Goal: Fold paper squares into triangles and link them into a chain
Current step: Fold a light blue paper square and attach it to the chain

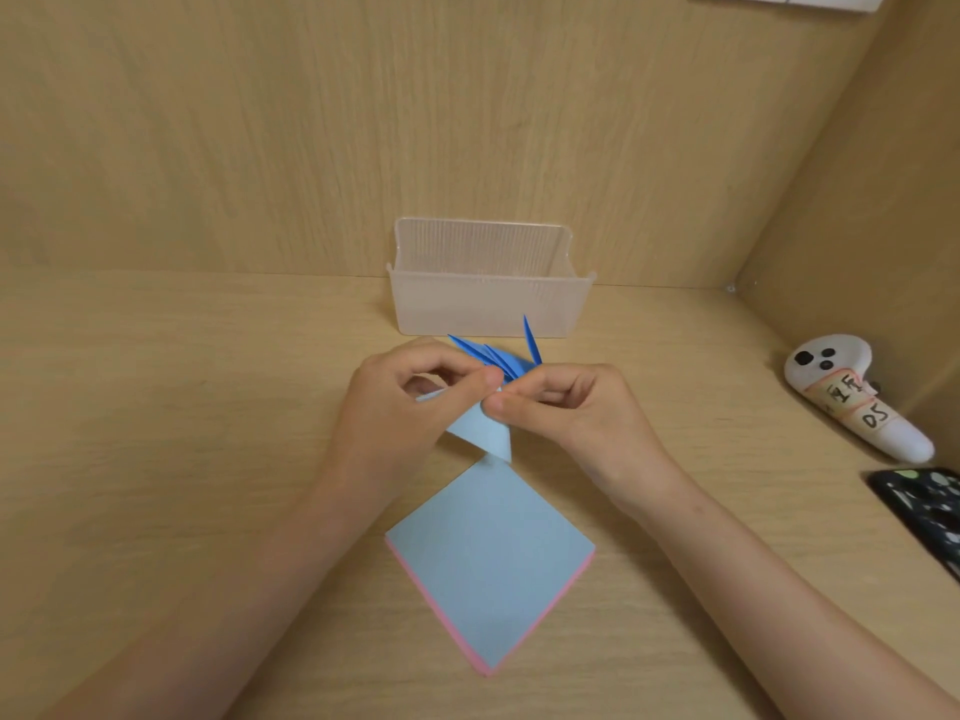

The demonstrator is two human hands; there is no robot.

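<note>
Here left hand and right hand pinch the paper chain near the bin's front edge.

Translucent ribbed plastic box stands at the rear of the wooden worktop, close to the back panel. At right, a white handheld controller (taped labels round its grip) lies near a dark patterned object cut by the frame edge.

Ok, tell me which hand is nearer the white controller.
Right. The right hand sits left of the white controller with bare table between; the left hand lies farther left, beyond the right hand. Both pinch the folded blue paper.
</note>
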